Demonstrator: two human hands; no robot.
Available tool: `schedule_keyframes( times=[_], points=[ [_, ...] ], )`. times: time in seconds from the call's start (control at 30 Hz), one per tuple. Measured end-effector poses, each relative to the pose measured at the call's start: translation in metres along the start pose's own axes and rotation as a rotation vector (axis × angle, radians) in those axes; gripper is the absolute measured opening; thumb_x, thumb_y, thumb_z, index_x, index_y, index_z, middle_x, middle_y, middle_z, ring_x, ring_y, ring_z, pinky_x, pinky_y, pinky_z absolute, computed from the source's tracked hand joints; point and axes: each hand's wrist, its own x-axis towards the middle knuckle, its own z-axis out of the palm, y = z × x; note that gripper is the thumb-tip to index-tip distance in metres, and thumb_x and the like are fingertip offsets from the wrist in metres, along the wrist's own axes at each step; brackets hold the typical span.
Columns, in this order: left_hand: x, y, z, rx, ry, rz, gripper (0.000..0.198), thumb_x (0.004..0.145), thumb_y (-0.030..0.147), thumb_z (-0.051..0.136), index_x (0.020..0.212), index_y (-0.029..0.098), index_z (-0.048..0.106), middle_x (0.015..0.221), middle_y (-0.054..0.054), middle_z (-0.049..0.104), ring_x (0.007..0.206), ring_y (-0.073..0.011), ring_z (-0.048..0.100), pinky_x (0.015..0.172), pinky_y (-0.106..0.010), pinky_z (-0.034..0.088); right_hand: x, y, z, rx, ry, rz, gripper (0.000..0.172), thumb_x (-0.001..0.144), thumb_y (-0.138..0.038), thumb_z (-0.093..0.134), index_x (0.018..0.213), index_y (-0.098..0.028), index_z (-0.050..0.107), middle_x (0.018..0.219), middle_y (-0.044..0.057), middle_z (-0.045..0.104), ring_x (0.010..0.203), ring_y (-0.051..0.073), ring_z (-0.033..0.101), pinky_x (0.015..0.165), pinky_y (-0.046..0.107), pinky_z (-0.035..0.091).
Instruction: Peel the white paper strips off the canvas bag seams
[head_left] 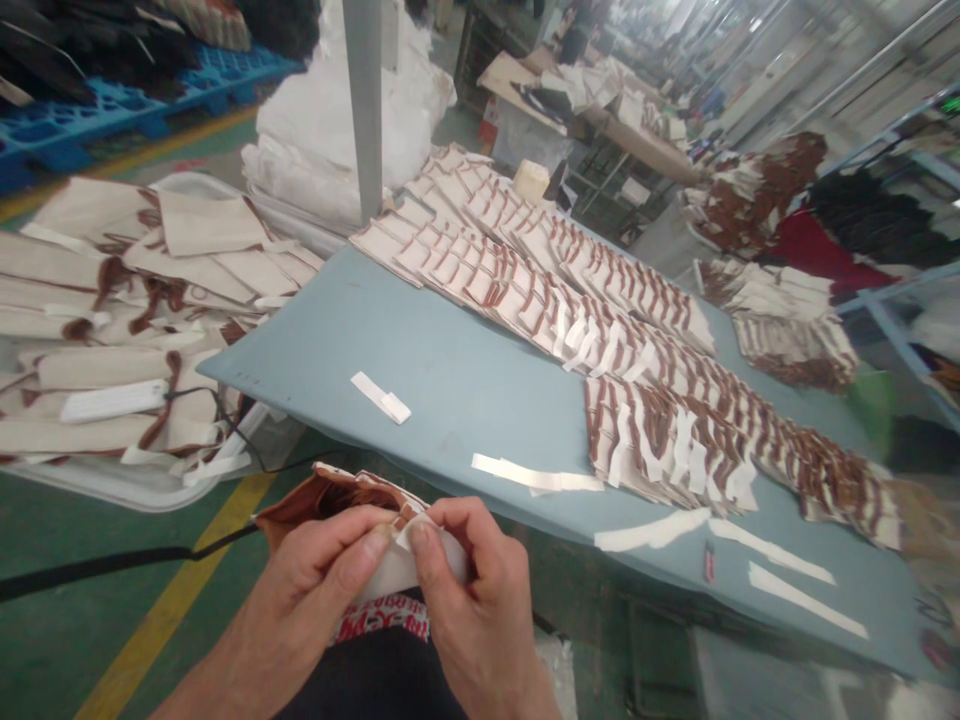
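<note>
My left hand (pixel 322 570) pinches the upper edge of a cream piece with brown fuzzy lining (pixel 311 495), held above my lap. It looks like a sewn boot upper, though the hands cover much of it. Close against it, my right hand (pixel 480 580) is closed on the same edge. A small white strip end (pixel 405 530) shows between the thumbs, at the brown rim. The outer cream side of the piece faces me below the fingers, and its brown inside opens toward the left.
A blue-grey table (pixel 450 400) slants ahead, bearing overlapping rows of cream-and-brown pieces (pixel 525 280). Loose white strips (pixel 536 473) lie along its near edge. At left, a white bin (pixel 142 495) is heaped with similar pieces. A grey post (pixel 364 110) rises by the table; a black strap (pixel 97 575) crosses lower left.
</note>
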Motion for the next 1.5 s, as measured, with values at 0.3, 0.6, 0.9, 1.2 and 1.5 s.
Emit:
schedule_keyframes(
  times=[0.3, 0.6, 0.9, 1.2, 1.5],
  points=[
    [0.004, -0.007, -0.005, -0.052, -0.101, 0.004, 0.034, 0.103, 0.048, 0.066, 0.1, 0.023, 0.089, 0.092, -0.004, 0.086, 0.081, -0.0232, 0.077, 0.074, -0.025, 0.061, -0.006, 0.003, 0.015, -0.155, 0.122, -0.149, 0.021, 0.107, -0.028, 0.063, 0.093, -0.023, 0.076, 0.071, 0.001, 0.078, 0.053, 0.013, 0.068, 0.054, 0.023, 0.048],
    [0.017, -0.008, -0.002, -0.046, -0.121, 0.084, 0.03, 0.102, 0.04, 0.066, 0.089, 0.02, 0.084, 0.08, -0.003, 0.08, 0.073, -0.0203, 0.075, 0.067, -0.023, 0.061, -0.004, 0.006, 0.02, -0.197, 0.188, -0.227, 0.019, 0.109, -0.027, 0.064, 0.094, -0.024, 0.076, 0.074, 0.001, 0.082, 0.058, 0.017, 0.076, 0.059, 0.027, 0.051],
    [0.019, -0.003, 0.004, 0.033, 0.064, 0.21, 0.024, 0.094, 0.028, 0.064, 0.076, 0.021, 0.079, 0.065, 0.002, 0.075, 0.058, -0.015, 0.071, 0.056, -0.017, 0.055, -0.005, 0.004, 0.021, -0.012, 0.073, 0.059, 0.014, 0.103, -0.033, 0.068, 0.093, -0.024, 0.073, 0.072, -0.001, 0.078, 0.056, 0.016, 0.069, 0.054, 0.026, 0.046],
    [0.025, 0.003, 0.001, 0.094, 0.119, 0.246, 0.023, 0.088, 0.026, 0.063, 0.07, 0.023, 0.077, 0.065, 0.003, 0.078, 0.056, -0.0151, 0.074, 0.056, -0.014, 0.057, 0.004, 0.004, 0.019, 0.087, -0.045, 0.218, 0.02, 0.097, -0.038, 0.066, 0.083, -0.025, 0.063, 0.065, -0.004, 0.065, 0.057, 0.015, 0.055, 0.051, 0.027, 0.033],
    [0.022, -0.012, 0.0, 0.096, 0.083, 0.217, 0.023, 0.091, 0.026, 0.062, 0.075, 0.023, 0.078, 0.066, 0.004, 0.076, 0.055, -0.0147, 0.071, 0.055, -0.016, 0.053, 0.018, 0.003, 0.015, 0.295, -0.16, 0.348, 0.031, 0.095, -0.045, 0.069, 0.076, -0.025, 0.056, 0.064, -0.006, 0.053, 0.061, 0.013, 0.044, 0.054, 0.024, 0.035]
  ],
)
